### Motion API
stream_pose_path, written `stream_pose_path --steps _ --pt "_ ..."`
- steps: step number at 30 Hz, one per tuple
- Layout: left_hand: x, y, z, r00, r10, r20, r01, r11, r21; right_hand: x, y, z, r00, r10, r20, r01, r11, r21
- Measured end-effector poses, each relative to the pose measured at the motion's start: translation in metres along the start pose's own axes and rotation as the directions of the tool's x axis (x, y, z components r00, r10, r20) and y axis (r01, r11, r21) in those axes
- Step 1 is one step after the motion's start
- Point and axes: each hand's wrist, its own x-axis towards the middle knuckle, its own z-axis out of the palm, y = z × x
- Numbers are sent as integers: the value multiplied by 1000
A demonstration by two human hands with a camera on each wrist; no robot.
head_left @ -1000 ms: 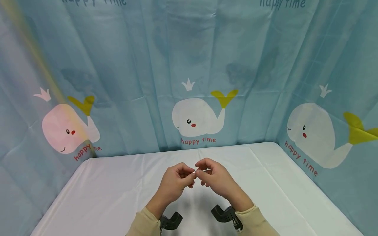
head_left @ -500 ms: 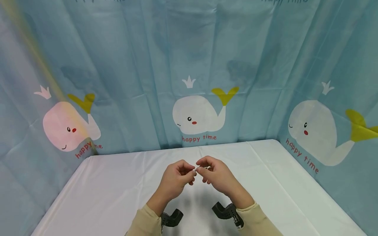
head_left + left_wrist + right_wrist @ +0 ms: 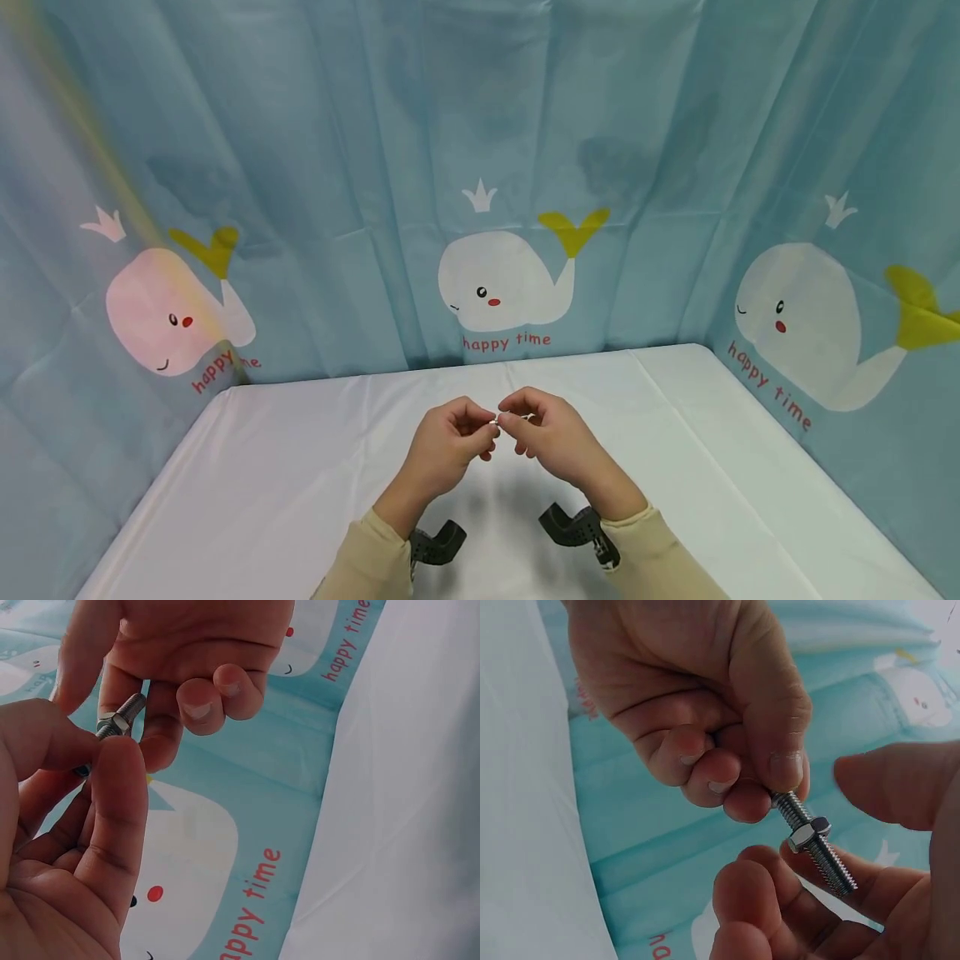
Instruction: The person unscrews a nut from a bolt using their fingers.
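Note:
A silver threaded bolt (image 3: 834, 871) carries a hex nut (image 3: 809, 834) partway along its shank. My left hand (image 3: 441, 446) pinches one end of the bolt between thumb and fingertips; that end is hidden by the fingers. In the right wrist view, the bolt's free end points toward my right hand (image 3: 553, 440). The right thumb (image 3: 892, 784) stands apart from the nut, while the index finger (image 3: 862, 879) lies behind the nut and shank with its tip right at the nut. The other right fingers are loosely bent below. Both hands are raised over the table.
A white cloth covers the table (image 3: 300, 467). Behind it and on both sides hangs a blue curtain (image 3: 337, 292) printed with whales. Black camera mounts (image 3: 438, 543) sit at both wrists, under beige sleeves (image 3: 367, 558).
Both hands keep together over the table, with small finger movements around the bolt. The whole head view has shifted slightly, with the scene a little higher in the picture.

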Motion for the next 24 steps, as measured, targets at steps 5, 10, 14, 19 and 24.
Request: stream_pose_path --steps 5,10,14,19,24 --pt "1 2 -1 1000 0 -1 0 1000 8 2 0 -1 1000 -20 1 20 999 -29" --pt "1 1 -1 1000 0 11 0 1000 26 1 1 0 1000 2 -11 -2 1000 -10" --pt "1 0 -1 1000 2 14 -2 1000 29 0 -1 1 999 17 -30 -16 1000 19" --pt "1 0 -1 1000 -7 16 7 1000 16 0 -1 1 999 6 -42 -5 1000 16" --pt "1 1 -1 1000 -12 27 12 1000 -2 1 0 0 999 -10 -32 10 1000 4"
